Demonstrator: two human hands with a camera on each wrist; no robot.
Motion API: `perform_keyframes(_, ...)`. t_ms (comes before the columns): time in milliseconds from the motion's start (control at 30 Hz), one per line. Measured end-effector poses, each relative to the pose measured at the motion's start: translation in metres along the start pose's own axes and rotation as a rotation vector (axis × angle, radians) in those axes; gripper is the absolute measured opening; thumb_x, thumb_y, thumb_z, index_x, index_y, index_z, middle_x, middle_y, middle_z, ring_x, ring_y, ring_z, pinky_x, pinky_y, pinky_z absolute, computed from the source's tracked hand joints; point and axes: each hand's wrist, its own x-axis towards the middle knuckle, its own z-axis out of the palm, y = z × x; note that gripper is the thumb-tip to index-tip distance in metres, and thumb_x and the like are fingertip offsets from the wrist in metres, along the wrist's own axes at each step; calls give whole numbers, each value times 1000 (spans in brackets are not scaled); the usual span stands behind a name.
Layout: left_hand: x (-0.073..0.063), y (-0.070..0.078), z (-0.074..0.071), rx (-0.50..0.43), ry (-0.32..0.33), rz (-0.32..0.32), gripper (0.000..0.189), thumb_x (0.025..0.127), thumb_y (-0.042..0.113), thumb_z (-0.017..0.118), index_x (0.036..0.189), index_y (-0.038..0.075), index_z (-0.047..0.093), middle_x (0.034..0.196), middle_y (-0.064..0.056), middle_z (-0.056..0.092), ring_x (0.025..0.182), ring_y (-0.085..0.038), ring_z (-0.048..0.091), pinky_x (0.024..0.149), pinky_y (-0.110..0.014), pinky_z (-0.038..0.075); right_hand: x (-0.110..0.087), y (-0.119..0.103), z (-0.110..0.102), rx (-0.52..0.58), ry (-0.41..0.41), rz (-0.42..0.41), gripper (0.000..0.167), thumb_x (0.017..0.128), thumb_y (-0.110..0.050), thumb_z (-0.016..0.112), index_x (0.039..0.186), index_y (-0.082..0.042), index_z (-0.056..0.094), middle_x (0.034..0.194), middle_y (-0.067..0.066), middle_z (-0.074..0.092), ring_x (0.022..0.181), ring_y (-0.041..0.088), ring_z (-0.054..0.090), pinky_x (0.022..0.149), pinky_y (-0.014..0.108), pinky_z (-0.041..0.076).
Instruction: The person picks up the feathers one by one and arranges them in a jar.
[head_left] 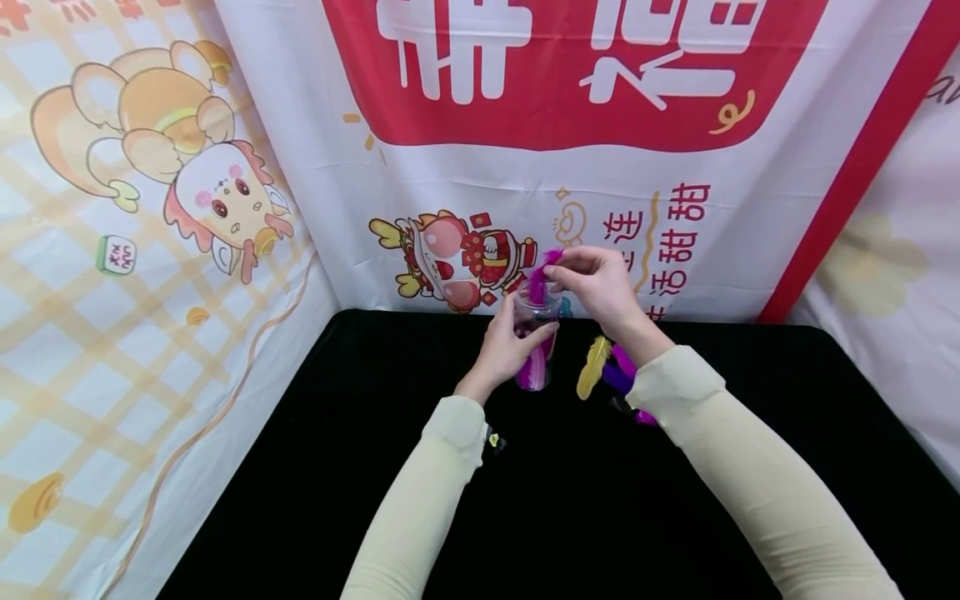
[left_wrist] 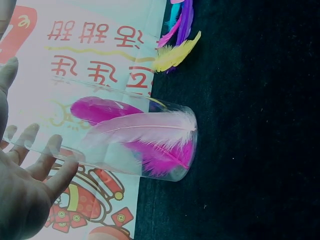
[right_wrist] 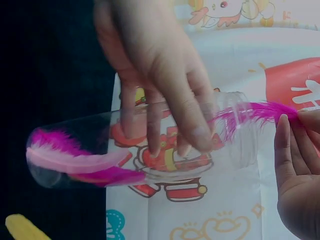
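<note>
In our right hand [head_left: 596, 283], the grip is pinched on the upper end of a magenta feather [head_left: 537, 282], which slants down and slightly left, its lower part inside the mouth of the clear jar [right_wrist: 245, 150]. Feather and jar share roughly one upright long axis. Our left hand [head_left: 504, 350] holds the jar between thumb and fingers, near the far edge of the black desk [head_left: 375, 400].

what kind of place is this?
Probably a makeshift indoor booth for tabletop recording: a black-topped table set against a wrinkled printed backdrop with big white characters on red, plus a checked cartoon-print panel along the left side.
</note>
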Motion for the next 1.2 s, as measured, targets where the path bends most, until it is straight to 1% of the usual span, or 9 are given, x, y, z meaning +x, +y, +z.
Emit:
perform_keyframes(133,1,0,0,0,-2,-2,75,91,54,73,150,25,36,143,-2,54,125,-17,60,101,-38,52,-4,1,-2,-128,-11,64,25,92,-15,79,104,6,73,92,3,77,80,17,69,75,31,57)
perform_keyframes(233,2,-1,-1,7,0,-1,78,91,55,73,152,24,34,145,-3,52,127,-19,59,103,-39,51,-4,3,-3,-172,-25,83,25,92,-17,79,106,4,73,96,6,77,81,17,68,75,35,58)
perform_keyframes(333,2,-1,0,19,3,1,79,91,56,72,153,24,34,145,-4,52,128,-19,58,103,-40,50,-4,5,-5,-183,-37,85,24,93,-15,78,107,5,73,101,11,77,80,22,69,75,40,59)
perform_keyframes(400,2,-1,0,18,2,2,79,92,55,72,153,23,33,144,-4,52,128,-20,58,103,-41,50,-4,6,-5,-196,-39,87,24,93,-14,78,106,5,73,102,13,77,81,23,70,74,38,59)
perform_keyframes(500,2,-1,0,13,-2,8,79,92,54,72,153,22,34,144,-4,52,127,-20,59,102,-41,51,-5,8,-5,-212,-37,95,24,92,-15,79,104,5,72,100,11,77,82,23,70,73,36,60)
perform_keyframes(667,2,-1,1,6,-3,21,77,92,52,73,151,19,35,144,-4,52,127,-20,60,101,-39,52,-5,9,-5,-231,-55,110,25,92,-16,79,104,4,72,97,9,76,80,23,69,72,38,59)
perform_keyframes(933,1,-2,1,6,-3,20,78,92,52,73,152,19,35,144,-4,53,127,-20,60,101,-39,52,-4,7,-2,-246,-57,120,22,94,-16,76,106,2,73,100,10,75,83,20,69,68,32,59)
perform_keyframes(1067,1,-2,0,19,0,17,77,92,53,72,152,20,35,142,-3,54,126,-20,59,101,-40,52,-3,5,-1,-284,-48,115,18,96,-16,75,104,0,74,97,10,75,77,20,67,63,30,57)
perform_keyframes(1200,1,-2,0,20,-2,15,76,93,53,72,151,20,35,141,-3,54,126,-20,59,102,-42,51,-2,3,0,-324,-33,116,17,95,-18,76,102,-2,76,95,9,76,79,17,67,66,27,54)
